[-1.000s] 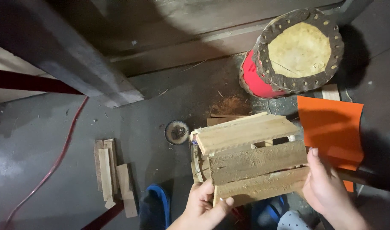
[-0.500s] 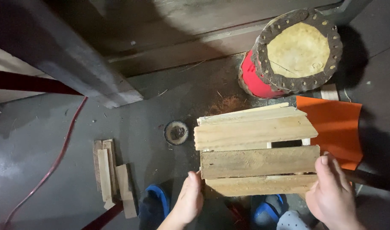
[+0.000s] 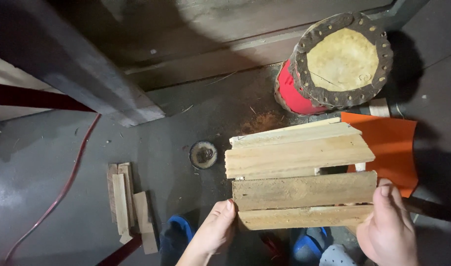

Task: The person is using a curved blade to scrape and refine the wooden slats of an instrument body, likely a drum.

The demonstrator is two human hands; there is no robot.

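i hold a slatted wooden crate between both hands, one at each end: my left hand presses its fingers flat against the near left end of the lower slats, thumb side up, and my right hand wraps the near right end, its thumb lying on top of the middle slat and the other fingers hidden underneath. both hands are closed onto the wood, neither one free. the crate is up off the floor, in front of me and a little to the right of the middle of the view, its long slats running left to right; the broad face with three pale boards is turned up toward me, with a gap between the upper board and the darker one below it through which a short upright piece shows. behind its right end lies an orange sheet on the dark floor, partly covered by the crate. further back stands a red drum tipped toward me, its yellowish skin ringed by a dark studded band. left of the crate, near its upper left corner but apart from it, a small round metal lid sits on the floor. well to the left is a small stack of short wooden strips, and a red cable curves past them. below my hands i see blue footwear.
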